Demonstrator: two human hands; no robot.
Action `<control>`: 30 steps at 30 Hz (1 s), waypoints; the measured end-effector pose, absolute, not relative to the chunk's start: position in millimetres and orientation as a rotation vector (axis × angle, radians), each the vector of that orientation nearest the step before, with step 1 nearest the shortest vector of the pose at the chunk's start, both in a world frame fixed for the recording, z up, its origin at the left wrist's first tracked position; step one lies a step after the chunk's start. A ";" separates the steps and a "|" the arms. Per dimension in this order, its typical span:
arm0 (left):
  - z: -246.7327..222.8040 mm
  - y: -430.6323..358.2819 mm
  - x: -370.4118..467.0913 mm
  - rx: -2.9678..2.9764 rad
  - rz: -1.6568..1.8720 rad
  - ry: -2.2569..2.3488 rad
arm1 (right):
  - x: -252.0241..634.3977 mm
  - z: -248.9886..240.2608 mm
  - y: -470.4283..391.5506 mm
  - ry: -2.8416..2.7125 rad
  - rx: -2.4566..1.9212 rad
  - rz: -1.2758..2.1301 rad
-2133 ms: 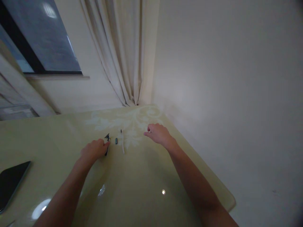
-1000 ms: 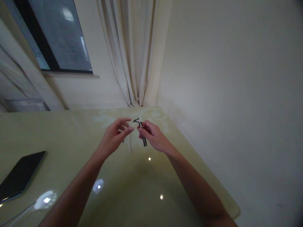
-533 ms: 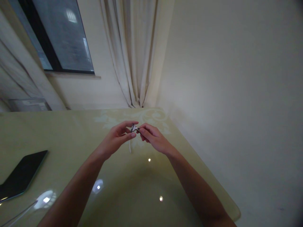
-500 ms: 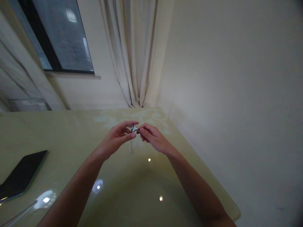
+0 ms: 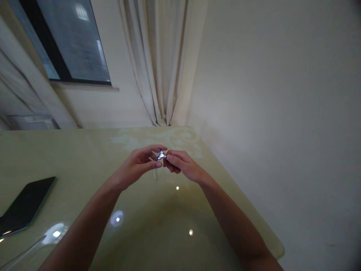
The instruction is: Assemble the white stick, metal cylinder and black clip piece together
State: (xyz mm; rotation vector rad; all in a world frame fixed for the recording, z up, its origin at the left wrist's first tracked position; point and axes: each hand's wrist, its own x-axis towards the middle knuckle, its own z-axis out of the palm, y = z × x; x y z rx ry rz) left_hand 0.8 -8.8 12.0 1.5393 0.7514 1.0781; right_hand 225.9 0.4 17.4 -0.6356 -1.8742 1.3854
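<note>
A small silver razor (image 5: 161, 155) with a T-shaped head and a dark edge is held between my hands, above the far part of the table. My right hand (image 5: 182, 162) is closed round its handle, thumb on top, and hides most of it. My left hand (image 5: 141, 162) curves round the head, which spans from forefinger to thumb. The other left fingers are bent behind the head and partly hidden.
The glossy greenish table (image 5: 135, 241) meets a plain wall (image 5: 267, 113) on the right. A dark tablet-like device (image 5: 26, 205) lies at the left, with a thin pale cable (image 5: 28, 250) nearer me. Curtains (image 5: 158, 64) and a window (image 5: 73, 41) stand beyond.
My right hand has turned a little and shifted down on the handle, so more of the silver head shows. My left hand stays round the head. The view has tilted slightly.
</note>
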 end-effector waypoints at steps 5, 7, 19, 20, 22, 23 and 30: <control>13.8 -11.6 1.5 1.542 1.043 0.705 | 225.5 17.9 -1.2 -1.881 -0.582 1.378; 14.9 -12.2 1.0 1.562 1.037 0.721 | 226.2 18.9 -1.7 -1.895 -0.576 1.357; 19.6 -13.2 0.9 1.610 1.079 0.739 | 226.0 17.3 -1.4 -1.893 -0.522 1.355; 19.6 -13.2 1.1 1.604 1.080 0.733 | 225.8 17.2 -1.1 -1.893 -0.522 1.351; 19.2 -13.1 1.3 1.584 1.082 0.718 | 225.3 17.0 -0.8 -1.886 -0.524 1.351; 18.7 -12.9 1.2 1.572 1.083 0.712 | 225.1 16.9 -0.7 -1.880 -0.526 1.354; 13.6 -11.0 -0.1 1.538 1.104 0.732 | 225.2 15.2 -0.4 -1.856 -0.534 1.384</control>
